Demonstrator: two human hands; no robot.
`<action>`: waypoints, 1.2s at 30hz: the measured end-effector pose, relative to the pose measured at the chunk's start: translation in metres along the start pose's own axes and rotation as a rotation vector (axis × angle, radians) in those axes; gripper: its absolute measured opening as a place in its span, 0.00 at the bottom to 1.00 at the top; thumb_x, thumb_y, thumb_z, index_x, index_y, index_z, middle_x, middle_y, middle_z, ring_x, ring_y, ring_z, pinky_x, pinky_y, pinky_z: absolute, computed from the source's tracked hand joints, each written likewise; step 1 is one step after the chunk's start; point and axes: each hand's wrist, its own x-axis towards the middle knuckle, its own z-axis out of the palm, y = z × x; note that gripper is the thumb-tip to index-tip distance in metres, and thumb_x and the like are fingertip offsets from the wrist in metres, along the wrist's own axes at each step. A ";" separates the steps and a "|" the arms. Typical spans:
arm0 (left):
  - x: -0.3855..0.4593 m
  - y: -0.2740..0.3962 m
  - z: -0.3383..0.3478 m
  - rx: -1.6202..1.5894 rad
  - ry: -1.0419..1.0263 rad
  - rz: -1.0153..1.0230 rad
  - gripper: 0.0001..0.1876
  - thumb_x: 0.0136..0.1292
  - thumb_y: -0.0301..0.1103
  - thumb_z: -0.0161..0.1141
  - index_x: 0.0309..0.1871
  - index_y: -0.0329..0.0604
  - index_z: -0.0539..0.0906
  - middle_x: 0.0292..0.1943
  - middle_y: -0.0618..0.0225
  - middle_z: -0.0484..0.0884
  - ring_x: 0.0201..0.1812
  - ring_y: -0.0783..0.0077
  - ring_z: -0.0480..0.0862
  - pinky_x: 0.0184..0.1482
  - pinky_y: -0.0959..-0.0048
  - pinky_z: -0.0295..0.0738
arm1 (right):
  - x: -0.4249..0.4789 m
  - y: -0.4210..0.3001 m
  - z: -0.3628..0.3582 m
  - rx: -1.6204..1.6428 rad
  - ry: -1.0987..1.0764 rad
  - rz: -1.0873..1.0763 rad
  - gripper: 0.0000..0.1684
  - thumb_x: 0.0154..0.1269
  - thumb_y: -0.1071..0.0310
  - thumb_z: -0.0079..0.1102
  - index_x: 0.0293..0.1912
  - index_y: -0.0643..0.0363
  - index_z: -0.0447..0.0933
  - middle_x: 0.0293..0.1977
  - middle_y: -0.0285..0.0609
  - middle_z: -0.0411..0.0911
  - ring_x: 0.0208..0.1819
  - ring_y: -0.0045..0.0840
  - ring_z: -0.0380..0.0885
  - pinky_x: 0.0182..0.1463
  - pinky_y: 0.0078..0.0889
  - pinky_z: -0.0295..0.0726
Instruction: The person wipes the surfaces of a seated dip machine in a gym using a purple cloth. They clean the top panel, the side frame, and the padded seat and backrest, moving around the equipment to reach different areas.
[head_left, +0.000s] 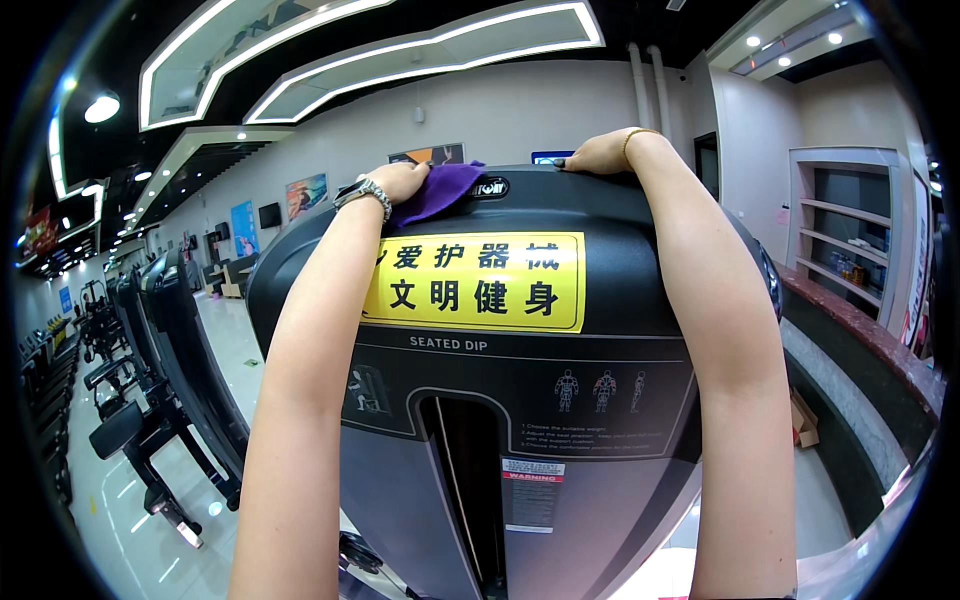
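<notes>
A black seated dip weight machine (630, 300) stands upright right before me, with a yellow sticker (480, 281) bearing writing across its upper front. On the left part of its top edge, my left hand (397, 182), with a watch at the wrist, grips a purple cloth (442, 193) that drapes over the casing. My right hand (598, 152), with a thin bracelet at the wrist, rests over the top edge farther right; its fingers are mostly hidden behind the casing. Below the sticker are printed diagrams and a warning label (532, 495), beside a tall dark slot (461, 465).
More exercise machines (180, 330) stand in rows to the left on a glossy tiled floor. At the right are a curved counter with a reddish stone top (847, 315), a shelf unit (844, 217) and a cardboard box (804, 420) on the floor.
</notes>
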 end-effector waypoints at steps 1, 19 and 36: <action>-0.007 0.010 -0.003 0.019 -0.021 0.024 0.27 0.65 0.50 0.32 0.56 0.43 0.72 0.58 0.54 0.71 0.59 0.56 0.70 0.60 0.64 0.60 | 0.001 0.000 0.000 -0.005 -0.004 -0.002 0.25 0.66 0.49 0.38 0.56 0.49 0.73 0.59 0.43 0.66 0.61 0.30 0.64 0.64 0.39 0.59; -0.016 0.063 0.000 -0.218 -0.024 0.451 0.26 0.65 0.54 0.43 0.61 0.52 0.69 0.55 0.58 0.74 0.55 0.60 0.75 0.57 0.68 0.67 | 0.004 0.002 -0.002 -0.007 -0.018 0.016 0.25 0.67 0.49 0.38 0.56 0.50 0.72 0.58 0.41 0.68 0.59 0.29 0.67 0.63 0.37 0.62; 0.009 -0.010 -0.003 0.075 -0.064 -0.135 0.28 0.65 0.52 0.31 0.60 0.51 0.70 0.61 0.63 0.68 0.62 0.62 0.68 0.61 0.57 0.58 | -0.010 -0.005 -0.002 0.009 0.000 0.026 0.26 0.66 0.48 0.37 0.56 0.48 0.72 0.60 0.42 0.66 0.61 0.31 0.64 0.64 0.38 0.60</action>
